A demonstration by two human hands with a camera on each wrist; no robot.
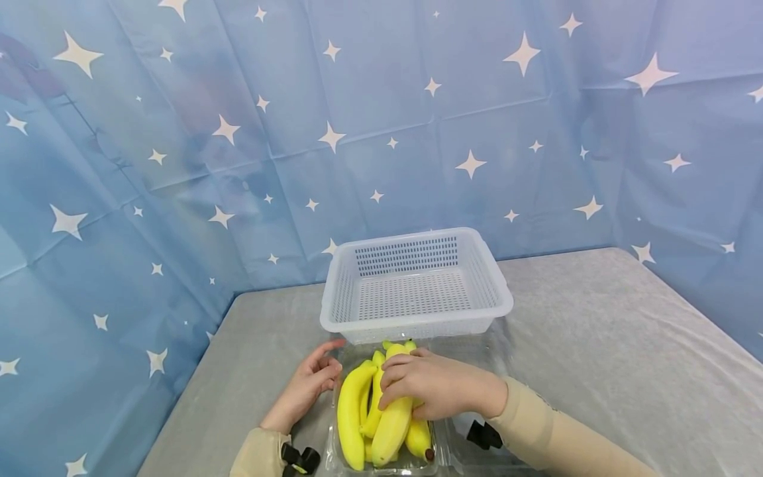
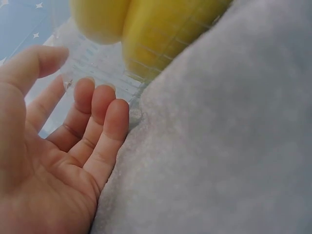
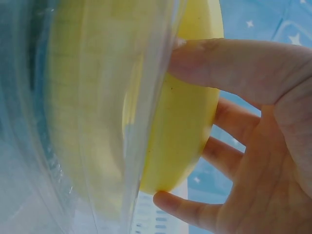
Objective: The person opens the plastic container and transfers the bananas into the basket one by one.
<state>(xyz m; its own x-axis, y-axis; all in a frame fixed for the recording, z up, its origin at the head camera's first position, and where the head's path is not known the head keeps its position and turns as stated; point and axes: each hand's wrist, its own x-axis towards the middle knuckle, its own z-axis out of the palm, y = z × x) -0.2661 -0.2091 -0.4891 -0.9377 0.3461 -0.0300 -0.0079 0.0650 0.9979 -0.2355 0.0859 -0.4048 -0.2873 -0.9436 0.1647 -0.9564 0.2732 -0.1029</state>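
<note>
Several yellow bananas [image 1: 354, 417] lie heaped in a clear plastic box [image 1: 332, 454] at the front of the table. My right hand [image 1: 438, 387] reaches over the pile from the right and grips the top banana [image 1: 395, 430], fingers over its far side. The right wrist view shows the thumb [image 3: 195, 61] on one side of this banana [image 3: 183, 131] and the fingers round the other. Beside the box's left wall, my left hand [image 1: 306, 384] holds nothing. In the left wrist view its fingers [image 2: 114, 119] are loosely bent, palm facing the box.
Just behind the box stands a white perforated basket [image 1: 411, 328] with nothing in it. The box's clear lid [image 1: 453, 457] extends to the right under my right forearm. A grey cloth [image 1: 596, 344] covers the table, and a blue star-patterned curtain [image 1: 381, 165] hangs behind.
</note>
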